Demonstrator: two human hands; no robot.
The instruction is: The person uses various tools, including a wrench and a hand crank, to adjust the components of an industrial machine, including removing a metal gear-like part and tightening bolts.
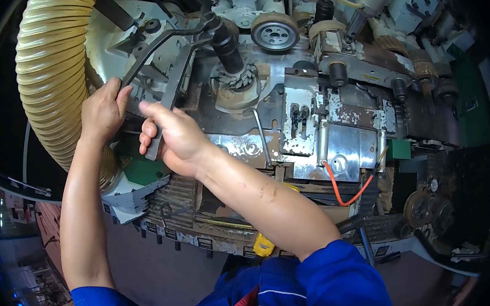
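Note:
My left hand [101,113] is closed round the lower end of a dark cranked wrench [157,42]. Its far end reaches the top of a black upright spindle [227,48]. A flat bar wrench [177,75] is gripped in my right hand [179,141], thumb stretched along it, and its far end meets the spindle just below the first wrench. The two handles run side by side, a small gap apart. At the spindle's foot sits a toothed cutter head [237,84] on the metal machine bed. An L-shaped hex key [262,136] lies in front of it.
A thick yellow ribbed hose [53,54] curves down at the left. Right of the spindle are a feed wheel [275,33], a worn metal fence block [299,114] and a looped orange air tube [339,198]. Something yellow [263,245] is at the machine's front edge.

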